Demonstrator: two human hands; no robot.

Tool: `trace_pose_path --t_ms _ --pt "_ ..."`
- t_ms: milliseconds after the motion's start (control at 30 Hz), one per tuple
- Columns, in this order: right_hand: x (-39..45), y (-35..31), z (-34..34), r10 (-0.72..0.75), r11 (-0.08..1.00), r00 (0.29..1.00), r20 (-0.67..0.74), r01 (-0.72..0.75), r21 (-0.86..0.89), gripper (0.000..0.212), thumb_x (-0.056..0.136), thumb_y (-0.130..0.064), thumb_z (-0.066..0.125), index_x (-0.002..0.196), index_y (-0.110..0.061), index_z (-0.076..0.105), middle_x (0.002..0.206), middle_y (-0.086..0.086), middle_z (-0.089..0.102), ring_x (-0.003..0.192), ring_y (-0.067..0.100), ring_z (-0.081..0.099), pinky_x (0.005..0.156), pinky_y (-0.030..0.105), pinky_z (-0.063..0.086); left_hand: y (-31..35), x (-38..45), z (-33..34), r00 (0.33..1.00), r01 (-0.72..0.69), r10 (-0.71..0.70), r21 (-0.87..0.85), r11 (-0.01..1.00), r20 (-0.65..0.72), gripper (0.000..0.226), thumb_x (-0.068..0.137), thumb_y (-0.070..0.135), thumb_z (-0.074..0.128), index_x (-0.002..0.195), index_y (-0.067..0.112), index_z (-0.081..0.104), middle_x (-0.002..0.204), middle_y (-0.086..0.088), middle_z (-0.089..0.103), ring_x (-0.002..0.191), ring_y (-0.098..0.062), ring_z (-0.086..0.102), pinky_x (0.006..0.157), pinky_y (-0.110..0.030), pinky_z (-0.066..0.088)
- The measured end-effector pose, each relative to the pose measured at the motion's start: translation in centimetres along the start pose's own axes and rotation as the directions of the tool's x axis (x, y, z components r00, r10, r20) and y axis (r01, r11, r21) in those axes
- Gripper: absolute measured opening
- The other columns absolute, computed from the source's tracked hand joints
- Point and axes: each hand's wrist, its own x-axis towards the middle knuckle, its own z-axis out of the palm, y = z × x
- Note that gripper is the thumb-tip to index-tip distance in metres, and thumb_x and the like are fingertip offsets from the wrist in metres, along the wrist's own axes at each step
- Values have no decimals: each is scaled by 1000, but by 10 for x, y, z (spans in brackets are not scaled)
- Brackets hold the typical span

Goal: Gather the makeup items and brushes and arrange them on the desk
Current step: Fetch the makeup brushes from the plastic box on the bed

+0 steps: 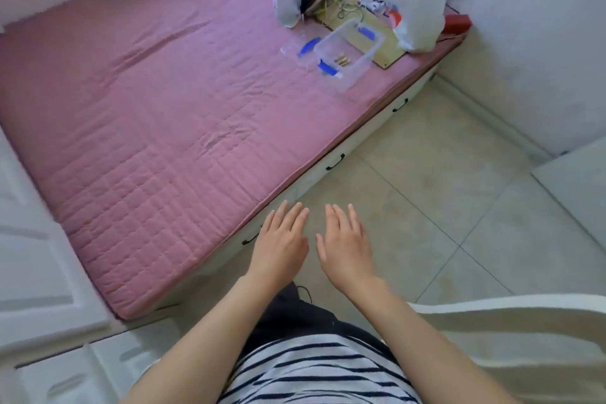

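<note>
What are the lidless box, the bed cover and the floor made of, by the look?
Box: clear, glossy hard plastic, probably; the small things inside show through its walls, and it has blue clips.
Bed cover: pink quilted fabric, matte, with stitched lines and creases.
Floor: pale glazed tile, likely ceramic; grout lines and a faint sheen.
</note>
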Motion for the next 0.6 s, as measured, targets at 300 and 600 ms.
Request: trace_pose_path --t_ms 300,600 --pt "43 73 -36 235 967 971 -32 -231 106 62 100 -36 36 151 -8 15 157 9 23 147 31 7 120 41 14 31 94 -15 990 -137 135 36 990 43 54 96 23 41 148 13 30 155 -2 28 146 -24 15 118 -37 15" --pt "149 133 -83 368 924 928 -57 -359 132 61 100 -35 37 150 -6 17 154 10 27 146 31 10 119 40 12 52 251 -43 973 -230 227 68 971 49 52 98 26 40 148 16 29 155 2 29 146 -21 15 118 -35 16"
